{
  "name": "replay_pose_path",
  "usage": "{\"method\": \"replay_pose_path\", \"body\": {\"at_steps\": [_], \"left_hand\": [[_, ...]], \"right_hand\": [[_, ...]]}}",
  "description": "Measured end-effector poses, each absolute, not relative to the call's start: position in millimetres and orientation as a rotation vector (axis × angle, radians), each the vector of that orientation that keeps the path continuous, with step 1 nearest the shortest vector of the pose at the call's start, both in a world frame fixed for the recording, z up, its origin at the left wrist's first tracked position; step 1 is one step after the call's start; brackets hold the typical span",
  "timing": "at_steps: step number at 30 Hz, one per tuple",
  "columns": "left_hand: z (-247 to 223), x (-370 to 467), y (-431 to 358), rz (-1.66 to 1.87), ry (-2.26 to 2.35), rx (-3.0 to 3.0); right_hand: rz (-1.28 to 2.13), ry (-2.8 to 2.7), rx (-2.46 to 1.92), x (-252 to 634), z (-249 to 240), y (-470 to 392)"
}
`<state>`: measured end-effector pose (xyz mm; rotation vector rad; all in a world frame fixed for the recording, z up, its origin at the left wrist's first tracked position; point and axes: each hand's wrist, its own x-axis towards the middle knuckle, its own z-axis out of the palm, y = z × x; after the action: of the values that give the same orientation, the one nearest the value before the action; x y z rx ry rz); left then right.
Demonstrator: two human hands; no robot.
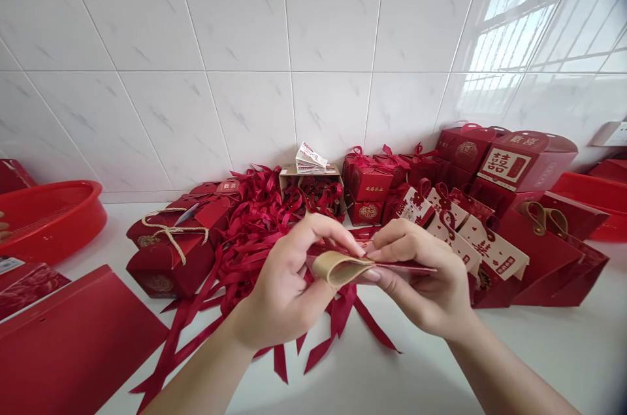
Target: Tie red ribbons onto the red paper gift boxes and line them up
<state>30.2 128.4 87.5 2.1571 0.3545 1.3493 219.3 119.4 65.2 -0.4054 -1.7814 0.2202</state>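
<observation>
Above the white table, both of my hands are closed on a folded red card piece (pixel 410 266) with a tan loop of material bulging out at its left end. My left hand (pixel 287 278) grips it around the loop, the index finger reaching over the top. Fingers and thumb of my right hand (pixel 428 271) pinch its middle from above and below. My fingertips nearly meet there, covering part of the piece. Behind and below my hands spreads a heap of dark red ribbons (pixel 249 225).
A small carton (pixel 289 185) with white cards on top stands by the tiled wall. Red gift boxes (pixel 368 183) and bags (pixel 543 258) crowd the right. On the left are a rope-tied red box (pixel 161 265), a red plastic basket (pixel 73 219) and a flat red sheet (pixel 73 349).
</observation>
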Motion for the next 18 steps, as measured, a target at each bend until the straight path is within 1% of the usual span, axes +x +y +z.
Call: {"method": "replay_pose_path", "body": {"at_steps": [4, 14, 16, 18], "left_hand": [[84.9, 34.1, 124.5, 1.32, 0.465, 1.957], [77.1, 38.2, 140.0, 1.356, 0.807, 1.888], [76.5, 37.6, 145.2, 1.35, 0.813, 1.868], [76.2, 36.5, 150.4, 1.385, 0.792, 1.843]], "right_hand": [[0.308, -1.712, -0.517, 213.7, 63.3, 116.9], [0.828, -1.437, -0.762, 201.8, 54.4, 128.5], [0.876, -1.51, -0.819, 208.9, 57.4, 133.6], [0.801, -1.697, -0.867, 221.6, 63.5, 137.9]]}}
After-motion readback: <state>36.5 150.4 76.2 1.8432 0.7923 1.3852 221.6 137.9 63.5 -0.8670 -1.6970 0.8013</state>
